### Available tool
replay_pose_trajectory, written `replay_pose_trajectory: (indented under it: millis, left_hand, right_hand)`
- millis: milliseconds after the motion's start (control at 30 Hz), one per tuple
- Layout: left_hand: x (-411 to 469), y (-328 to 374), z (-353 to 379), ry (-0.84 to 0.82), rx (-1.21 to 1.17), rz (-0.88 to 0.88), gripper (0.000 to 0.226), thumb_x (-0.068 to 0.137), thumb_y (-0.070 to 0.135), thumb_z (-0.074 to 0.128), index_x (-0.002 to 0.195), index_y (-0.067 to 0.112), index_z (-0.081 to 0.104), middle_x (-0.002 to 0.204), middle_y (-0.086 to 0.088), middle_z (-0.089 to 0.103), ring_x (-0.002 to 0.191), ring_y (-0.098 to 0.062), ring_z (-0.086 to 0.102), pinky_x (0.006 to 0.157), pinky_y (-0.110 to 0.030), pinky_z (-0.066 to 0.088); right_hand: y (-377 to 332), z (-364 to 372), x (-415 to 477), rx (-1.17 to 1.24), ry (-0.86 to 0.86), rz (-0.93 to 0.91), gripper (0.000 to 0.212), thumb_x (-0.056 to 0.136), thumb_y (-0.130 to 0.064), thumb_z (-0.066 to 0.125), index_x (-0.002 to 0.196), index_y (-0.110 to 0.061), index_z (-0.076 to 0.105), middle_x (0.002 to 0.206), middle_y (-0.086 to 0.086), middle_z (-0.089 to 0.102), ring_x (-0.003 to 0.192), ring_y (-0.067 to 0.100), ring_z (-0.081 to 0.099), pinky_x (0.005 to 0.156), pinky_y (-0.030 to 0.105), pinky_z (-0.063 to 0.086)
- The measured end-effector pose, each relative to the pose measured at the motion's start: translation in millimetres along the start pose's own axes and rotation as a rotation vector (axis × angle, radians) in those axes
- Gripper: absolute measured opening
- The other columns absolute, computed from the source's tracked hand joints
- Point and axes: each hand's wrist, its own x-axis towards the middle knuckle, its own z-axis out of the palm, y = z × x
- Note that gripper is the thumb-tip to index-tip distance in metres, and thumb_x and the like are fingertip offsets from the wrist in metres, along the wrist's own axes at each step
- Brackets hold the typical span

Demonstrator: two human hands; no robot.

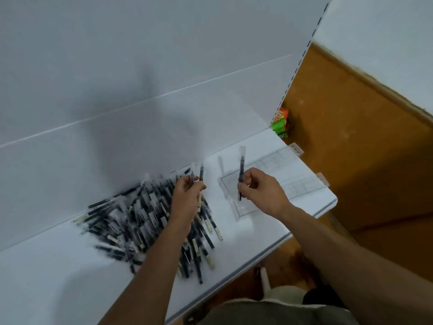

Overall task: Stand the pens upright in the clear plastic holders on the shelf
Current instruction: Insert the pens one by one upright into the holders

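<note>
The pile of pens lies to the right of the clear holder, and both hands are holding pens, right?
Not quite: the head view shows the pile of pens left of the clear holder. The left hand and the right hand do each hold some.

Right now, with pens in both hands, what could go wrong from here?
1. The clear holder is faint against the white shelf, so the pen in the right hand may miss a compartment and tip over.
2. The left hand pinches two pens at once; one might slip.
3. Pens at the near side of the pile lie close to the shelf's front edge and could get knocked off.
</note>
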Motion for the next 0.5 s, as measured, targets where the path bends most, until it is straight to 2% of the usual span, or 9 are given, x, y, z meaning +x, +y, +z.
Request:
replay_pose_trajectory:
  millis: [100, 200, 267, 300, 400, 500]
  left_hand:
    - [-3.6, -3.7, 18.2, 0.09, -0.055, 0.082, 0.007, 0.09, 0.014, 0.061, 0.096, 0.01, 0.061, 0.073, -0.004, 0.062, 0.052, -0.009, 0.051, 0.044, -0.021, 0.041]
    - [-10.7, -13.6, 40.0, 0.214, -0.113, 0.169, 0.003, 0.091, 0.013, 0.061, 0.091, 0.016, 0.06, 0.074, 0.007, 0.07, 0.059, -0.006, 0.057, 0.049, -0.018, 0.045]
    - [-16.2, -20.3, 54.5, 0.29, -0.135, 0.206, 0.003, 0.091, 0.014, 0.061, 0.091, 0.017, 0.061, 0.076, 0.01, 0.071, 0.067, -0.006, 0.06, 0.052, -0.013, 0.046]
    - [-19.0, -22.5, 60.3, 0.32, -0.132, 0.228, 0.004, 0.091, 0.015, 0.061, 0.089, 0.019, 0.061, 0.077, 0.009, 0.071, 0.07, -0.008, 0.06, 0.054, -0.014, 0.047]
    - [-23.2, -25.1, 72.8, 0.392, -0.109, 0.315, 0.008, 0.09, 0.017, 0.062, 0.085, 0.022, 0.061, 0.079, 0.004, 0.072, 0.07, -0.011, 0.059, 0.066, -0.03, 0.047]
    - [-22.1, -26.6, 82.0, 0.398, -0.088, 0.42, 0.009, 0.087, 0.023, 0.063, 0.082, 0.031, 0.063, 0.078, 0.003, 0.07, 0.063, -0.008, 0.056, 0.068, -0.033, 0.044]
  right_hand:
    - [17.8, -14.8, 33.1, 0.017, -0.085, -0.104, 0.01, 0.087, -0.022, 0.066, 0.088, -0.027, 0.058, 0.069, -0.006, 0.061, 0.078, 0.025, 0.064, 0.08, 0.046, 0.056]
    - [37.0, -26.8, 68.3, 0.02, -0.166, -0.251, 0.014, 0.086, -0.024, 0.068, 0.086, -0.034, 0.057, 0.073, -0.016, 0.066, 0.074, 0.012, 0.068, 0.075, 0.04, 0.059]
    - [47.8, -34.6, 85.1, 0.036, -0.224, -0.325, 0.011, 0.087, -0.026, 0.067, 0.085, -0.034, 0.059, 0.077, -0.016, 0.069, 0.071, 0.004, 0.068, 0.074, 0.038, 0.059]
    - [52.5, -38.3, 90.4, 0.052, -0.25, -0.347, 0.007, 0.088, -0.026, 0.066, 0.087, -0.032, 0.061, 0.078, -0.012, 0.071, 0.072, 0.005, 0.069, 0.075, 0.041, 0.059]
    - [58.9, -48.3, 104.2, 0.047, -0.273, -0.452, 0.003, 0.089, -0.026, 0.064, 0.09, -0.024, 0.066, 0.08, -0.007, 0.072, 0.078, 0.012, 0.07, 0.078, 0.044, 0.058]
    - [55.7, -51.4, 115.2, 0.099, -0.268, -0.542, 0.007, 0.09, -0.02, 0.065, 0.09, -0.028, 0.065, 0.08, -0.008, 0.072, 0.074, 0.005, 0.07, 0.074, 0.033, 0.059]
